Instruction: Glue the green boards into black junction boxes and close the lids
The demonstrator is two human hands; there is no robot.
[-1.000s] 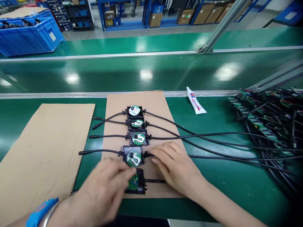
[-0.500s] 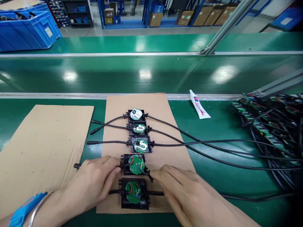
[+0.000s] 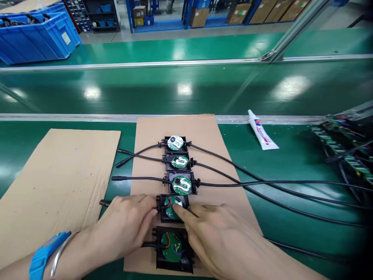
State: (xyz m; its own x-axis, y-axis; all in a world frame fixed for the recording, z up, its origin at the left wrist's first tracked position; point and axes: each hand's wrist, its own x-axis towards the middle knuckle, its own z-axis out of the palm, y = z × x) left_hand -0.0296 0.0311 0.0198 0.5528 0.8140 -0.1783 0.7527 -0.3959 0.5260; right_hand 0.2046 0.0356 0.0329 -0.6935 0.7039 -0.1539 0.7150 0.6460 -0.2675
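My left hand (image 3: 128, 219) pinches the short black cable (image 3: 105, 203) where it enters a black plastic housing (image 3: 185, 200), fourth from the back of a row. Inside that housing sits a round green circuit board (image 3: 169, 212) with a red wire. My right hand (image 3: 224, 235) lies over the housing's right side, its index fingertip touching the board. The housing's right-hand cable is hidden beneath this hand. Nearest me is another black housing (image 3: 159, 258) holding a green board (image 3: 171, 254) with red, yellow and blue wires.
Three more cabled housings stand behind, their boards bearing white patches (image 3: 182, 185). All rest on a cardboard sheet (image 3: 145, 128). A second sheet (image 3: 64, 167) lies left. A white tube (image 3: 262, 130), piled boards and cables (image 3: 344, 151) are right; a blue bin (image 3: 37, 39) stands back left.
My right hand has shifted from the cable at the housing's right side onto the board, index finger extended. My left hand keeps its pinch. The whole view has shifted slightly.
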